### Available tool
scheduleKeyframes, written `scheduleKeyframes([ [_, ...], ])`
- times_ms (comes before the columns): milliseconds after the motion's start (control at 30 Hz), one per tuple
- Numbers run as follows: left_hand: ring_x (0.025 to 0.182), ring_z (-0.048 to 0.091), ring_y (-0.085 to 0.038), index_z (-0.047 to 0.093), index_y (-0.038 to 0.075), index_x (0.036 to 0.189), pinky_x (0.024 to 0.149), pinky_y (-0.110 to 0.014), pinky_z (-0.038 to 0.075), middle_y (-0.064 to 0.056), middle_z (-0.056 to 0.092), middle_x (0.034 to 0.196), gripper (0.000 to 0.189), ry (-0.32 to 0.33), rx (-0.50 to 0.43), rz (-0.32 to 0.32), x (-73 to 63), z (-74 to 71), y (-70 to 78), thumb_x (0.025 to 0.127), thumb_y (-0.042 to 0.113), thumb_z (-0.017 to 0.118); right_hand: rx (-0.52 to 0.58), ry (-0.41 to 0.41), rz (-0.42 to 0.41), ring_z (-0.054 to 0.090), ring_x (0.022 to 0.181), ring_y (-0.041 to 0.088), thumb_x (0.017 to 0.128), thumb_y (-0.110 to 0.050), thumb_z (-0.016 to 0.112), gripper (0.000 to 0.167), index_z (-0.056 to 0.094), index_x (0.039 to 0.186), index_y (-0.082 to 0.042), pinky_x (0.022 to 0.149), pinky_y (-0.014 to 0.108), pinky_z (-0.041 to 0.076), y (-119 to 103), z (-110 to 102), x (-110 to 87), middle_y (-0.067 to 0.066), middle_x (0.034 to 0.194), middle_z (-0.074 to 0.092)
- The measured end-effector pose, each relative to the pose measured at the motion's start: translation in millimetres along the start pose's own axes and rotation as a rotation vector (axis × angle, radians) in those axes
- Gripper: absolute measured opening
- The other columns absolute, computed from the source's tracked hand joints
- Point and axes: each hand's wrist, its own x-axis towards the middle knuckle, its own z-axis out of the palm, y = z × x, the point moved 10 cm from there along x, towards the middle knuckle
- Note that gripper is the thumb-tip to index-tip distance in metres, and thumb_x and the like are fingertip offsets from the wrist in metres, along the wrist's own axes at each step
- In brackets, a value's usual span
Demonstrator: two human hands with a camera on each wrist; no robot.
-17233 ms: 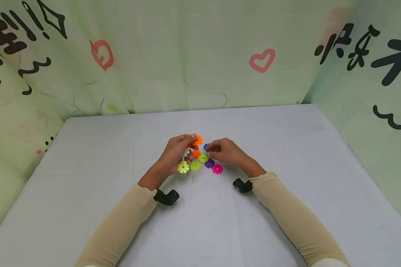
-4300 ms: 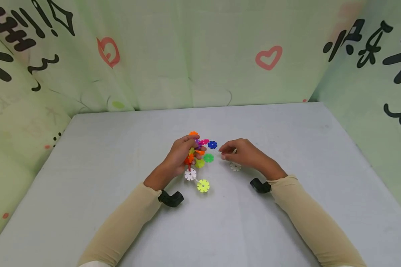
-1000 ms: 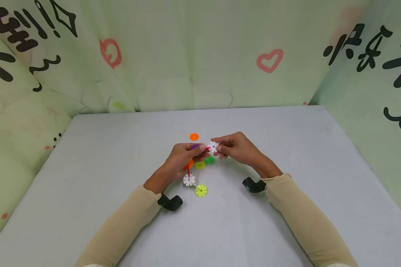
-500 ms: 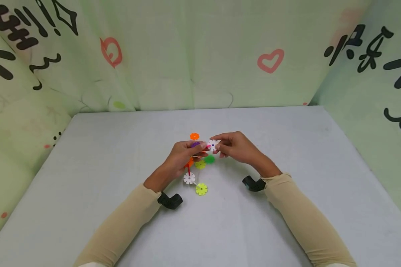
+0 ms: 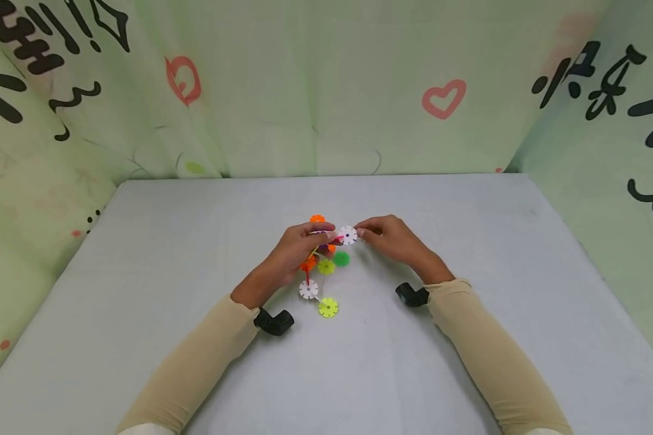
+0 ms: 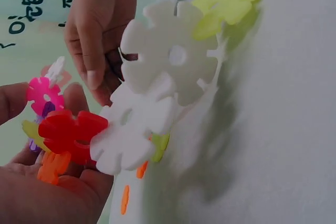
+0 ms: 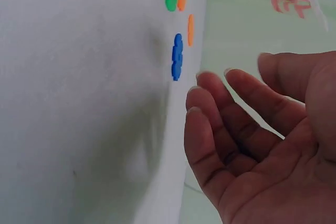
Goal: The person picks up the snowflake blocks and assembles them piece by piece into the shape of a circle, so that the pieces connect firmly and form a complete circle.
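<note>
My left hand (image 5: 299,248) grips a joined cluster of slotted, flower-shaped snowflake discs. Its thumb and finger are at a pink disc (image 6: 38,94), which carries a white disc (image 5: 350,240) on its right side. Red (image 6: 68,129) and orange discs sit against the palm in the left wrist view; from the red one hang a white disc (image 5: 305,293) and a yellow disc (image 5: 328,312). My right hand (image 5: 392,238) is just right of the upper white disc, fingers loosely bent around nothing in the right wrist view.
A green disc (image 5: 341,260), a yellow-green disc (image 5: 326,267) and an orange disc (image 5: 317,218) show around the left hand. A blue disc (image 7: 177,59) appears in the right wrist view. The white-covered table (image 5: 196,241) meets printed curtains (image 5: 261,90) behind.
Earlier the right hand carried the white disc to the pink one. Half a second ago it still pinched that disc; now it has let go and moved slightly right.
</note>
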Motion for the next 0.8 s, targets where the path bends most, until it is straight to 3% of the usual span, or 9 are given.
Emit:
scheduleKeyframes([
  [100, 0.086, 0.066, -0.021, 0.056, 0.014, 0.137, 0.077, -0.029, 0.050, -0.013, 0.063, 0.118, 0.040, -0.047, 0.021, 0.006, -0.5, 4.0, 1.8, 0.098, 0.023, 0.060, -0.036, -0.019, -0.006, 0.059, 0.100, 0.026, 0.097, -0.012, 0.056, 0.030, 0.065, 0.123, -0.001, 0.083, 0.038, 0.050, 3, 6, 6.8, 0.014, 0.122, 0.063],
  [200, 0.085, 0.065, -0.021, 0.057, 0.011, 0.135, 0.068, -0.027, 0.052, -0.011, 0.061, 0.120, 0.036, -0.085, 0.020, 0.021, 0.4, 7.2, 3.0, 0.100, 0.018, 0.056, -0.060, -0.050, -0.026, 0.059, 0.091, 0.025, 0.093, -0.005, 0.055, 0.032, 0.065, 0.123, 0.000, 0.077, 0.034, 0.050, 3, 13, 13.1, 0.015, 0.121, 0.062],
  [333, 0.086, 0.065, -0.023, 0.063, 0.004, 0.122, 0.069, -0.028, 0.053, -0.010, 0.063, 0.116, 0.027, -0.077, 0.017, 0.016, 1.7, 5.1, 1.7, 0.101, 0.019, 0.055, -0.091, -0.067, -0.048, 0.054, 0.083, 0.024, 0.090, 0.001, 0.056, 0.035, 0.065, 0.124, 0.001, 0.073, 0.033, 0.047, 0, 21, 19.0, 0.015, 0.117, 0.060],
  [533, 0.088, 0.064, -0.023, 0.067, 0.002, 0.106, 0.076, -0.030, 0.049, -0.016, 0.066, 0.104, 0.034, -0.001, 0.063, 0.018, 1.0, -3.9, 1.2, 0.093, 0.033, 0.068, -0.159, -0.066, -0.029, 0.052, 0.095, 0.026, 0.091, -0.002, 0.059, 0.035, 0.063, 0.125, 0.002, 0.084, 0.037, 0.047, -1, 26, 25.7, 0.014, 0.106, 0.059],
  [800, 0.084, 0.066, -0.023, 0.063, 0.005, 0.105, 0.079, -0.032, 0.046, -0.020, 0.061, 0.113, 0.030, 0.014, 0.038, 0.026, -0.1, -5.5, 0.7, 0.090, 0.030, 0.072, -0.204, -0.072, 0.031, 0.052, 0.098, 0.027, 0.089, -0.010, 0.070, 0.035, 0.064, 0.121, 0.003, 0.089, 0.039, 0.046, 2, 29, 28.2, 0.016, 0.110, 0.057],
])
